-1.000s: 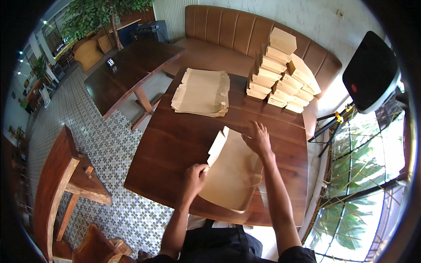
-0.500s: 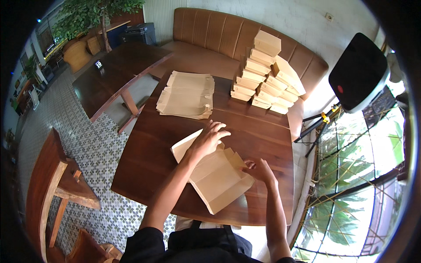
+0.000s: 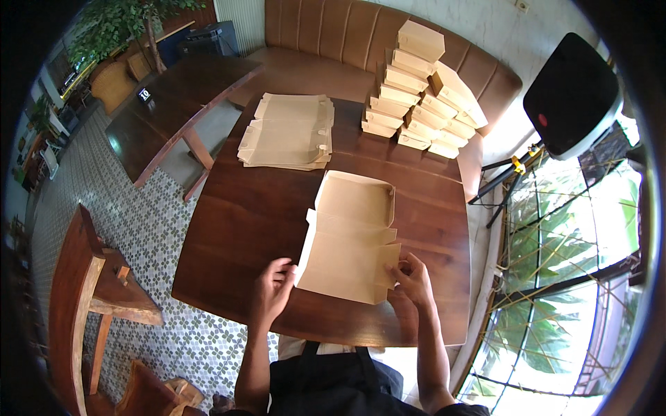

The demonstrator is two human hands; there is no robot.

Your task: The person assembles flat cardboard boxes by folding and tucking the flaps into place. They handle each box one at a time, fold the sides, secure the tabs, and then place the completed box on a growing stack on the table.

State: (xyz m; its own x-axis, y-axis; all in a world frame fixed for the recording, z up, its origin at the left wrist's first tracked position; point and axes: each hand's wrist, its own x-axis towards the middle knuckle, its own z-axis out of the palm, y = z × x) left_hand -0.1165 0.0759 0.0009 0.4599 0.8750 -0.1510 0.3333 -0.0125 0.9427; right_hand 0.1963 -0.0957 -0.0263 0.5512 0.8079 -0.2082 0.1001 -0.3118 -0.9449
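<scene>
A partly folded brown cardboard box (image 3: 347, 256) lies opened out on the dark wooden table, its far half with raised walls and its near half with loose side flaps. My right hand (image 3: 414, 279) pinches the flap at the near right side, thumb on the inner face. At the near left corner is my left hand (image 3: 275, 290), fingers loosely bent and apart, the tips at or just beside the box's left edge; contact is hard to tell. Beyond the box, to the left, lies a stack of flat cardboard blanks (image 3: 286, 132).
Several folded boxes (image 3: 409, 104) are piled high at the table's (image 3: 229, 236) far right. Behind runs a brown padded bench (image 3: 326, 35). A black speaker (image 3: 572, 97) on a tripod stands right, by a window. Another table (image 3: 180, 97) and a wooden chair (image 3: 76, 291) are left.
The box has turned, its folded half now pointing away from me. My left hand has come back from its far side to the near left corner. My right hand has closed on the right flap.
</scene>
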